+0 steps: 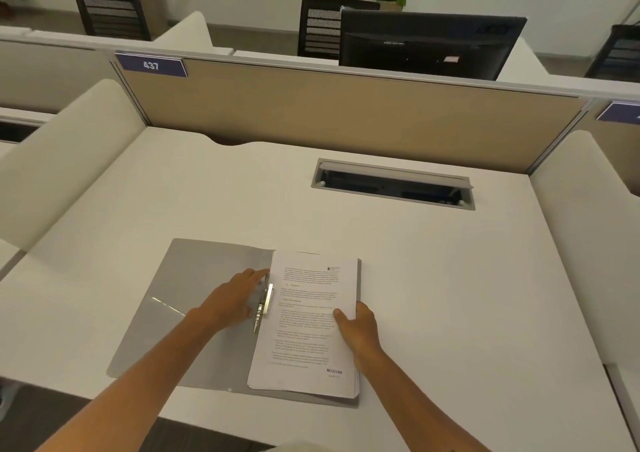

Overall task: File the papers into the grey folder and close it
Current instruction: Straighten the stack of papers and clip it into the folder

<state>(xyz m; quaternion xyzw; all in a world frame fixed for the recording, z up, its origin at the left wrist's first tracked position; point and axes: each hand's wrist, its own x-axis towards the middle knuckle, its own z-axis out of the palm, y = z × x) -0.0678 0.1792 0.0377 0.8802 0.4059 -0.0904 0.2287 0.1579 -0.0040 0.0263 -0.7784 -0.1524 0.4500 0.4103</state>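
Note:
The grey folder (194,285) lies open and flat near the front edge of the white desk (450,278). A stack of printed papers (311,344) rests on its right half, stamped RECEIVED at the bottom. Along the spine sits a metal clip (265,304), beside the stack's left edge. My left hand (232,301) lies on the folder with its fingers at the clip and the papers' left edge. My right hand (358,327) holds the stack's right edge, thumb on the top sheet.
A beige partition (346,116) with a blue sign reading 437 closes the back of the desk. A recessed cable tray (391,185) lies in the desk at back right. White side dividers flank the desk. A black monitor (429,45) stands behind the partition.

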